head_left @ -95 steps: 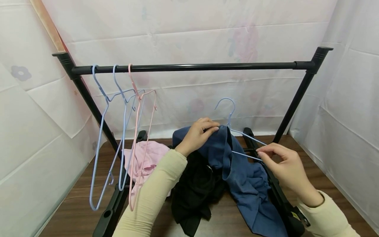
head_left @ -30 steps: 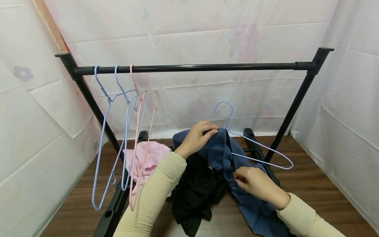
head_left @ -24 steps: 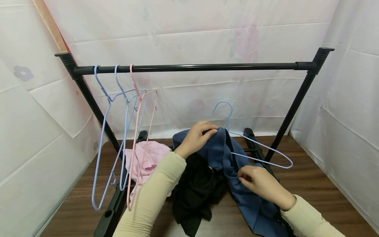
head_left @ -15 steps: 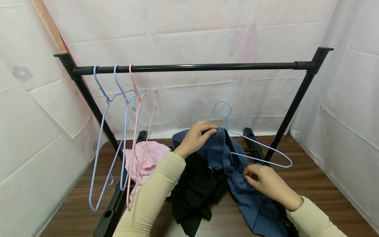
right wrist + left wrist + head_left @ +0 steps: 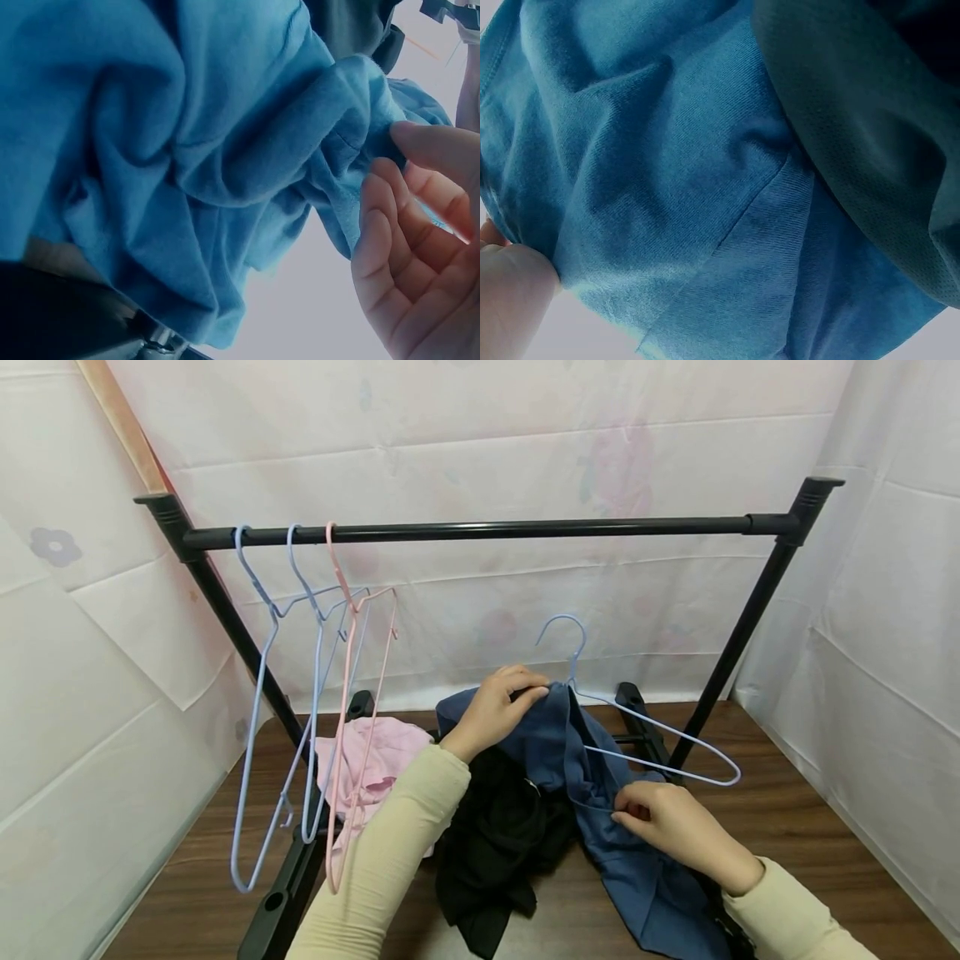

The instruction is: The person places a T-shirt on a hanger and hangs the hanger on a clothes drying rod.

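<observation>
A blue garment (image 5: 547,739) hangs bunched from my left hand (image 5: 498,706), which pinches its top edge beside the neck of a light-blue hanger (image 5: 579,647). One side of that hanger is hidden inside the garment; the other sticks out bare to the right. Below this bare side, my right hand (image 5: 671,822) pinches a fold of the garment between thumb and index finger. The right wrist view shows the remaining fingers (image 5: 379,225) curled beside the cloth. In the left wrist view, the thumb (image 5: 514,285) presses on the cloth's edge.
Two light-blue hangers (image 5: 247,760) and a pink hanger (image 5: 341,752) hang at the left of the black rail (image 5: 525,530). A pink garment (image 5: 382,756) and a black garment (image 5: 495,843) lie on the wooden table (image 5: 180,893). The rack's black feet (image 5: 281,893) stand either side.
My right hand has left the hanger's bare side and moved down and left onto the garment, then shifted slightly right. The hanger sits slightly lower. My left hand has kept its pinch.
</observation>
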`<move>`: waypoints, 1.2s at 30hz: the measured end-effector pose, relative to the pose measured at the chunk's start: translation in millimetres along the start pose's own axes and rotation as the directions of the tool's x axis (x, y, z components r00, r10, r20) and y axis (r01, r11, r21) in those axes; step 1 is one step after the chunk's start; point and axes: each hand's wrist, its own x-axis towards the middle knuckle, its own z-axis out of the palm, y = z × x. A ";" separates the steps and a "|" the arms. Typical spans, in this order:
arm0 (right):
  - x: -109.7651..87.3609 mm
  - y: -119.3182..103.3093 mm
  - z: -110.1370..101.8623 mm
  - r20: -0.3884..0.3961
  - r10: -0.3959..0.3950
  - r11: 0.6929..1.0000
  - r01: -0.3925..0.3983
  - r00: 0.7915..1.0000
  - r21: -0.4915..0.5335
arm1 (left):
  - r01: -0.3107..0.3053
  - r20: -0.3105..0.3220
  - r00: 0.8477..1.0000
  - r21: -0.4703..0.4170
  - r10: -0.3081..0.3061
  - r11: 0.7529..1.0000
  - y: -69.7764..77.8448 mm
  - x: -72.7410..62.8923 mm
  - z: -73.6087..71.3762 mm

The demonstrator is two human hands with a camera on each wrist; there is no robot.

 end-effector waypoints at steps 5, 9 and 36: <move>-1.6 -0.6 1.8 0.017 -0.036 0.999 0.036 0.999 0.015 | 0.006 0.001 1.000 0.004 -0.006 1.000 0.0 -0.4 -0.2; -2.3 0.4 1.5 0.005 -0.035 0.999 0.035 0.999 0.014 | 0.009 0.005 1.000 0.003 -0.009 1.000 -0.4 -0.6 -0.6; -21.9 20.8 -34.6 -0.263 -0.105 0.994 0.099 0.959 -0.037 | -0.013 0.000 1.000 -0.034 0.013 0.999 -2.9 -4.3 -5.4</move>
